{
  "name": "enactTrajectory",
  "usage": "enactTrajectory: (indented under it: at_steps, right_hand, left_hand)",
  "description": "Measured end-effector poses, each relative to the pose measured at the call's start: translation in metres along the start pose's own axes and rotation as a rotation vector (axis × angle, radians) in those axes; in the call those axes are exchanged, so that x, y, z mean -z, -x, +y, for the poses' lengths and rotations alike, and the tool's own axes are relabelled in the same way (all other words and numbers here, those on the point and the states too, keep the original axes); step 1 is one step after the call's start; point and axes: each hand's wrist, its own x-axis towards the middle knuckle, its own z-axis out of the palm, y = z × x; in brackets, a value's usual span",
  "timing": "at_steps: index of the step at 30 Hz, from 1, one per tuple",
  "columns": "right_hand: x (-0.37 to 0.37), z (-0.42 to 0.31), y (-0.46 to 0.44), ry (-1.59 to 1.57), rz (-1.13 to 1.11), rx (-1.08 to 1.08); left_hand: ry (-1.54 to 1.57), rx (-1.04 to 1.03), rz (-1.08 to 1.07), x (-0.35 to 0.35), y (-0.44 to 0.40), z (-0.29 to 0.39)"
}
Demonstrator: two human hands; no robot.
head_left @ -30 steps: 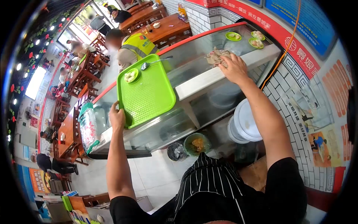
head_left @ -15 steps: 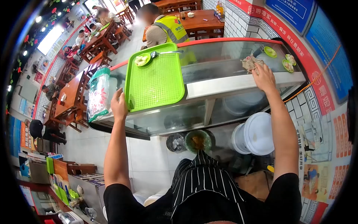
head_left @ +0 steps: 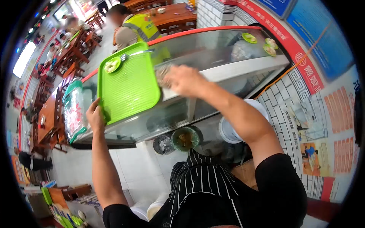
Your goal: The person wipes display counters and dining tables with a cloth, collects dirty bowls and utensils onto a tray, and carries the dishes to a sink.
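Note:
A lime-green tray (head_left: 131,85) lies on the glass-fronted counter (head_left: 213,74). On its far part are a small green dish (head_left: 112,65) with pale round pieces and a metal-handled utensil (head_left: 129,55). My left hand (head_left: 96,116) is at the tray's near left edge, fingers bent against the rim; the underside of the grip is hidden. Just right of the tray, my right hand (head_left: 186,80), blurred by motion, presses a crumpled greyish cloth (head_left: 163,75) on the counter top, fingers closed over it.
Several small green dishes (head_left: 249,37) sit at the counter's right end. A plastic-wrapped package (head_left: 74,112) is at its left end. Below stand a green-rimmed bin (head_left: 186,138) and a white bucket (head_left: 230,129). A person in a yellow vest (head_left: 142,26) sits beyond the counter.
My right hand has swept the cloth leftward along the counter, from near the right-end dishes to beside the tray. The view has shifted; my left hand stays by the tray's edge.

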Motion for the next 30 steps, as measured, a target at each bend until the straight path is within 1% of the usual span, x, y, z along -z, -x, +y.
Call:
enactTrajectory:
  at_steps: [2,4,6,7,8,9,10,11,12,14,15,16,17,18,20,22,24,26,27,29,30]
  right_hand:
    - [0.015,0.010,0.030,0.012,0.074,0.099]
    - [0.031,0.027,0.043,0.000,-0.039,0.046]
    - [0.055,0.106,0.093,-0.038,0.077,-0.285]
    - [0.064,0.130,0.104,0.066,0.060,-0.338]
    - [0.069,0.149,0.108,0.171,0.042,-0.391]
    - [0.065,0.181,0.102,0.178,0.034,-0.392]
    - [0.055,0.219,0.097,0.407,0.043,-0.497]
    - [0.054,0.240,0.099,0.637,0.050,-0.600]
    - [0.045,0.209,0.064,0.552,0.097,-0.509]
    - [0.045,0.173,0.021,0.384,0.259,-0.346]
    - [0.039,0.151,0.002,0.204,0.290,-0.217]
    - [0.012,0.115,-0.021,0.167,0.088,-0.237]
    - [0.026,0.109,-0.019,0.119,0.073,-0.244]
    - [0.016,0.099,-0.013,0.081,0.086,-0.140]
    - [0.019,0.091,0.006,-0.033,0.094,-0.087]
    - [0.054,0.126,0.043,-0.014,-0.027,-0.350]
    - [0.057,0.165,0.060,0.115,0.045,-0.370]
    - [0.076,0.209,0.064,0.190,0.056,-0.655]
    - [0.079,0.227,0.058,0.189,0.062,-0.650]
    - [0.080,0.261,0.047,0.238,0.149,-0.728]
    - [0.081,0.275,0.044,0.234,0.153,-0.726]
  left_hand:
    - [0.014,0.006,0.011,-0.001,-0.003,-0.007]
    - [0.011,-0.013,0.047,-0.002,-0.006,-0.015]
    - [-0.031,0.028,0.036,0.001,-0.016,-0.026]
    - [0.030,-0.019,0.049,-0.006,-0.017,-0.028]
    - [0.037,-0.011,0.047,-0.007,-0.016,-0.029]
    - [0.014,-0.002,0.069,-0.005,-0.011,-0.026]
    - [-0.011,-0.004,0.079,-0.006,-0.013,-0.019]
    - [-0.058,-0.019,0.059,-0.012,-0.013,-0.012]
    - [-0.054,-0.024,0.046,-0.015,-0.011,-0.012]
    - [-0.025,-0.008,0.039,-0.013,-0.014,-0.015]
    - [-0.014,0.010,0.026,-0.013,-0.015,-0.018]
    - [-0.016,-0.008,0.015,-0.013,-0.015,-0.017]
    - [-0.008,-0.005,0.021,-0.013,-0.015,-0.016]
    - [0.001,-0.002,0.028,-0.015,-0.016,-0.016]
    - [0.040,0.001,0.053,-0.019,-0.009,-0.015]
    - [0.059,0.035,0.035,-0.022,-0.012,-0.007]
    - [0.036,0.025,0.047,-0.024,-0.012,-0.005]
    - [0.003,-0.057,0.044,-0.025,-0.019,-0.003]
    - [0.003,-0.063,0.049,-0.026,-0.020,-0.002]
    - [-0.040,-0.022,0.019,-0.022,-0.018,-0.006]
    - [-0.043,-0.026,0.021,-0.020,-0.018,-0.010]
